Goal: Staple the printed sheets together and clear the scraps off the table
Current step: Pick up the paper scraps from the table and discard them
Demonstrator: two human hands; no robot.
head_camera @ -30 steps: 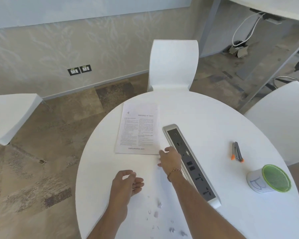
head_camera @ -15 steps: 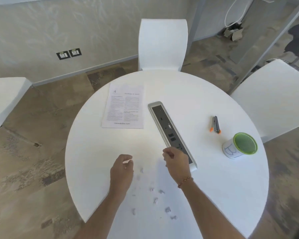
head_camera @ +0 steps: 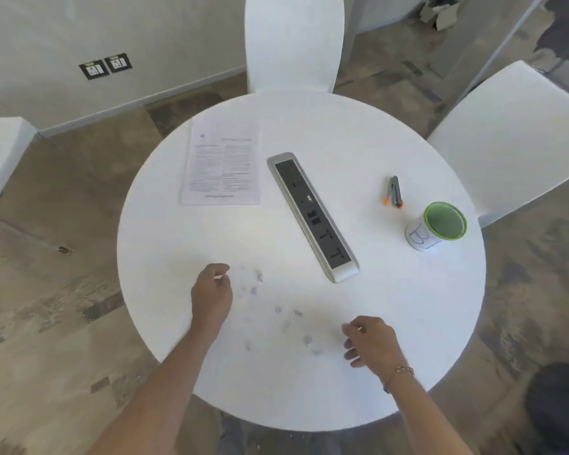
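The printed sheets (head_camera: 222, 165) lie in a flat stack at the far left of the round white table (head_camera: 401, 310). A grey stapler with orange tips (head_camera: 394, 192) rests at the right, away from both hands. Several small torn paper scraps (head_camera: 298, 312) are scattered on the near part of the table between my hands. My left hand (head_camera: 211, 292) hovers at their left edge with its fingers curled shut and nothing showing in it. At their right edge my right hand (head_camera: 370, 343) sits low over the table, fingers loosely apart.
A silver power strip (head_camera: 312, 215) runs diagonally across the table's middle. A white cup with a green rim (head_camera: 440, 225) stands near the right edge, close to the stapler. White chairs stand at the far side (head_camera: 293, 41), the right (head_camera: 513, 136) and the left (head_camera: 0, 152).
My right hand has drawn back from the sheets past the power strip to the near right of the scraps. My left hand stayed by the scraps. The camera tilted down.
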